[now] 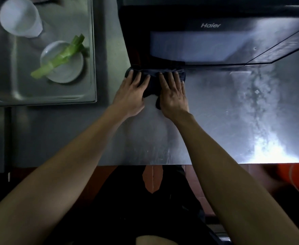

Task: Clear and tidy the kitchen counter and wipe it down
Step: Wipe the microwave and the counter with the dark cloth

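left hand [132, 89] and right hand [172, 91] flat on dark cloth [152, 82], fingers straight; microwave [210, 41] just beyond fingertips. press evenly, sweep back in overlapping passes.

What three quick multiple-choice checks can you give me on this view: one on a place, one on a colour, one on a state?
1. Where does the green stalk lie?
A. across the plate in the sink
B. on the microwave
C. beside the cloth

2. What colour is the cloth?
A. white
B. dark
C. orange

3. How are the hands placed?
A. both flat on the cloth
B. one lifting the cup
C. both hanging idle

Key:
1 A, the green stalk rests over the plate inside the sink.
2 B, the cloth looks dark navy or black against the steel counter.
3 A, the left hand and right hand press it with straight fingers at the microwave base.
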Action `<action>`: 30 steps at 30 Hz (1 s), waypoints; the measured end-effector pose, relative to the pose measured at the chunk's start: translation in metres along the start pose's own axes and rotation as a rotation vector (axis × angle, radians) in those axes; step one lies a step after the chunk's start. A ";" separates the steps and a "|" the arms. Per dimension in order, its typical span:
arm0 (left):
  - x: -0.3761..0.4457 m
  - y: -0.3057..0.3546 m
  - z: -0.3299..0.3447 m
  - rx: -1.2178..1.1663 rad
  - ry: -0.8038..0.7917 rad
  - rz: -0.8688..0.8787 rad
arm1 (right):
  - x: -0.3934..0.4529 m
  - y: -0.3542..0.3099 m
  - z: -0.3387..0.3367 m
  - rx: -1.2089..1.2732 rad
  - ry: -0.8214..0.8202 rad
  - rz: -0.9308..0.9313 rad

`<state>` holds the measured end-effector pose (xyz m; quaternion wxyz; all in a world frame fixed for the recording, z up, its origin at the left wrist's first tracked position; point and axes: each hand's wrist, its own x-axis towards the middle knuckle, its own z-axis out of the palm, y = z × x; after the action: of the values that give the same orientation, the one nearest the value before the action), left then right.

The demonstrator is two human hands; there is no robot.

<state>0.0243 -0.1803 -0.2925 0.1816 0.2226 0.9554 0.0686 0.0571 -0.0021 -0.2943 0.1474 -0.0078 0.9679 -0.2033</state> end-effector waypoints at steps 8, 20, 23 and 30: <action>0.021 0.060 0.004 0.048 0.020 0.017 | -0.010 0.059 -0.022 0.010 0.010 0.015; 0.077 0.179 0.016 0.040 -0.027 0.021 | -0.030 0.178 -0.068 0.000 0.050 0.069; 0.092 0.207 0.017 0.036 -0.035 0.019 | -0.033 0.207 -0.079 0.008 0.063 0.067; 0.112 0.249 0.019 0.019 -0.046 -0.005 | -0.034 0.251 -0.092 0.017 0.096 0.069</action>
<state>0.0376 0.0932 -0.2933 0.2015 0.2235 0.9521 0.0541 0.0745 0.2665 -0.3038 0.1077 0.0365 0.9718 -0.2063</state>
